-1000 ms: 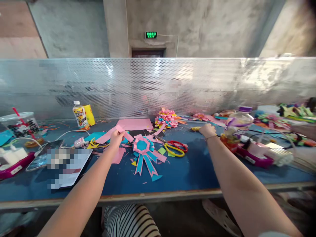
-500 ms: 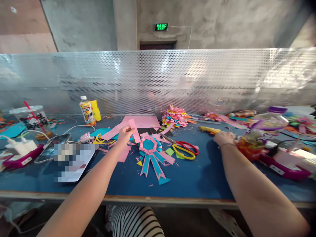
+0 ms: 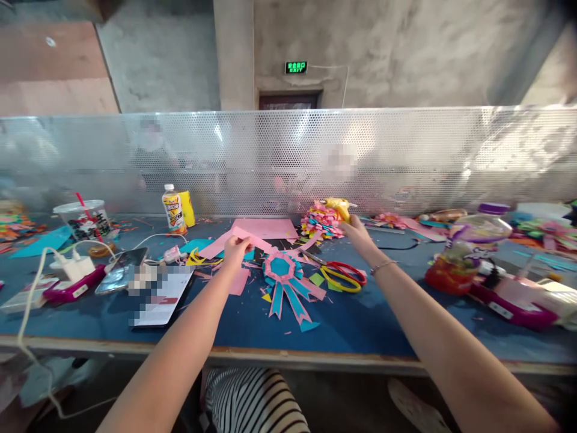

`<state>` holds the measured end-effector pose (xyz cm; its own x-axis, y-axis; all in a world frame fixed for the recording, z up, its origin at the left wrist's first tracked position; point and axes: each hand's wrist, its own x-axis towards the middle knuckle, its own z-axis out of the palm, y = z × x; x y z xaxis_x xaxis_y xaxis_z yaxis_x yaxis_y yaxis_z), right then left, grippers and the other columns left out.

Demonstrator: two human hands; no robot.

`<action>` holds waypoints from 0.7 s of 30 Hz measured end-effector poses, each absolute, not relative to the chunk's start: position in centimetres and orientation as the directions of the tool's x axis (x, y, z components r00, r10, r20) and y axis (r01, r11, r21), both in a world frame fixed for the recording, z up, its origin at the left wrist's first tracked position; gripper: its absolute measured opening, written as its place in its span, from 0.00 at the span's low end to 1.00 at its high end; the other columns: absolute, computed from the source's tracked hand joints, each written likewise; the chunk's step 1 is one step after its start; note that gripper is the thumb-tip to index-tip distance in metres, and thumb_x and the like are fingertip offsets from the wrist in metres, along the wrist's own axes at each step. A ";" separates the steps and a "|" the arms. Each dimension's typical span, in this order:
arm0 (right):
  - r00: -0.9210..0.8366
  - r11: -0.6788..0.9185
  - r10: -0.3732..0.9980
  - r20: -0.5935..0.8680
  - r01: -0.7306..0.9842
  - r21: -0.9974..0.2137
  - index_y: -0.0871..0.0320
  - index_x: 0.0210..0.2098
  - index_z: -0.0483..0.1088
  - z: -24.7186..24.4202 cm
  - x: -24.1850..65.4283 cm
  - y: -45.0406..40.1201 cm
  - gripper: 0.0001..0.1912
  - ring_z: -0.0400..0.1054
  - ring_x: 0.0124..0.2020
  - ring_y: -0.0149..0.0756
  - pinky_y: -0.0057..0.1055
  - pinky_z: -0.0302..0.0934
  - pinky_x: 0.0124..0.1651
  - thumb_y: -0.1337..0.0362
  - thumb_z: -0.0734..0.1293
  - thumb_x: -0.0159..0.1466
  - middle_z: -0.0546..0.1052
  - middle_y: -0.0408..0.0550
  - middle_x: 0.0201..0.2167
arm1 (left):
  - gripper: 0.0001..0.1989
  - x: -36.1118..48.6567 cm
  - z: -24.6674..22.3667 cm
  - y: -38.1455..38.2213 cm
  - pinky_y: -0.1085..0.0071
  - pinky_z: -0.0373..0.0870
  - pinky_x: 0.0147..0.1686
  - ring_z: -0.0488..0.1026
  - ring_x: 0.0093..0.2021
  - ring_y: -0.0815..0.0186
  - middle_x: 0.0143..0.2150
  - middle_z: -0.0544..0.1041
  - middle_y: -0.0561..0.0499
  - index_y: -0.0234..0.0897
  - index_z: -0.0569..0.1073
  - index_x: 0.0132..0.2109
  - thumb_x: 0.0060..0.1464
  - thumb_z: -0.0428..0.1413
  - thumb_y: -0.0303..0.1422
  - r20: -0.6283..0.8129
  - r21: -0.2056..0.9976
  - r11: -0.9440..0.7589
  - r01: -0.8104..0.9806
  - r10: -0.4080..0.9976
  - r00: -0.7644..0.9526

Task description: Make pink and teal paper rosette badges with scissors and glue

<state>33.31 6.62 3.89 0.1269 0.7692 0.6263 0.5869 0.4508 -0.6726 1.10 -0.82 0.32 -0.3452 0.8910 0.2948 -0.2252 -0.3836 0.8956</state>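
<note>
Between its fingertips my left hand [image 3: 237,248] pinches a pink paper strip [image 3: 253,238], left of the rosette. My right hand [image 3: 357,233] is raised and grips a yellow glue gun [image 3: 338,207], whose nozzle points left above a pile of pink, blue and yellow paper loops [image 3: 321,221]. On the blue table lies a pink and blue paper rosette [image 3: 280,267] with ribbon tails toward the front edge. Scissors [image 3: 341,278] with red and yellow handles rest to its right. A pink sheet [image 3: 265,228] lies behind.
A phone [image 3: 121,272], a tablet [image 3: 174,297], a bottle [image 3: 174,210] and a cup [image 3: 83,219] stand or lie at left. At right are a large jug [image 3: 469,249] and a magenta power strip [image 3: 514,308]. A perforated metal screen [image 3: 279,162] borders the back.
My right hand has lifted the glue gun off the table and moved it left, over the paper loops. The pink strip in my left hand has tilted from near upright to flatter.
</note>
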 end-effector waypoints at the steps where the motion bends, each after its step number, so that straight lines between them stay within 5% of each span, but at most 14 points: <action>1: 0.110 0.487 0.786 0.608 0.497 -0.718 0.59 0.35 0.63 3.9 31.6 6.1 0.14 0.62 0.33 0.35 0.31 0.58 0.34 0.55 0.60 0.55 0.68 0.46 0.30 | 0.12 1.1 0.4 -0.9 0.75 0.65 0.23 0.67 0.20 0.72 0.18 0.69 0.54 0.32 0.66 0.23 0.35 0.60 0.34 0.298 0.900 -0.381 -0.212 0.892 -0.339; 4: 0.104 0.526 0.796 0.596 0.369 -0.766 0.59 0.38 0.63 2.9 27.3 4.3 0.20 0.63 0.36 0.36 0.33 0.58 0.38 0.48 0.59 0.56 0.69 0.47 0.33 | 0.10 1.1 0.4 -0.9 0.75 0.64 0.21 0.68 0.20 0.71 0.19 0.70 0.53 0.32 0.68 0.25 0.37 0.59 0.34 0.309 0.921 -0.366 -0.132 0.894 -0.324; 6: 0.080 0.514 0.797 0.598 0.429 -0.743 0.59 0.41 0.62 1.6 25.3 3.4 0.23 0.64 0.36 0.38 0.34 0.59 0.38 0.46 0.60 0.55 0.69 0.48 0.34 | 0.09 1.2 0.4 -0.9 0.74 0.65 0.20 0.68 0.19 0.70 0.19 0.71 0.53 0.32 0.68 0.26 0.38 0.59 0.33 0.310 0.938 -0.343 -0.054 0.896 -0.318; 10: -0.002 0.472 0.748 0.664 0.705 -0.529 0.60 0.46 0.60 -0.7 24.2 2.7 0.27 0.66 0.39 0.44 0.40 0.59 0.41 0.48 0.63 0.54 0.71 0.54 0.39 | 0.05 1.4 0.5 -1.3 0.73 0.66 0.21 0.69 0.19 0.69 0.18 0.71 0.53 0.34 0.68 0.25 0.42 0.57 0.30 0.336 0.941 -0.327 0.083 0.895 -0.294; 15: -0.145 0.505 0.629 0.764 0.823 -0.260 0.62 0.49 0.59 -1.4 24.4 2.6 0.25 0.64 0.45 0.49 0.42 0.58 0.46 0.52 0.60 0.58 0.70 0.59 0.45 | 0.04 1.5 0.9 -1.7 0.73 0.66 0.22 0.69 0.18 0.68 0.17 0.70 0.54 0.35 0.66 0.25 0.44 0.56 0.28 0.338 0.941 -0.316 0.120 0.895 -0.292; 21: -0.210 0.487 0.613 0.762 0.860 -0.154 0.62 0.51 0.59 -1.1 24.2 2.4 0.25 0.64 0.46 0.49 0.41 0.58 0.46 0.53 0.58 0.60 0.69 0.60 0.47 | 0.05 1.5 1.2 -1.9 0.72 0.65 0.22 0.68 0.18 0.68 0.17 0.70 0.53 0.35 0.65 0.26 0.45 0.55 0.27 0.323 0.945 -0.322 0.055 0.894 -0.311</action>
<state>24.23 2.40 -1.15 -0.2104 0.6130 0.7616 0.8599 0.4867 -0.1542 1.45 -1.94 1.22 -0.3110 0.8940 0.3225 0.0552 -0.3218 0.9452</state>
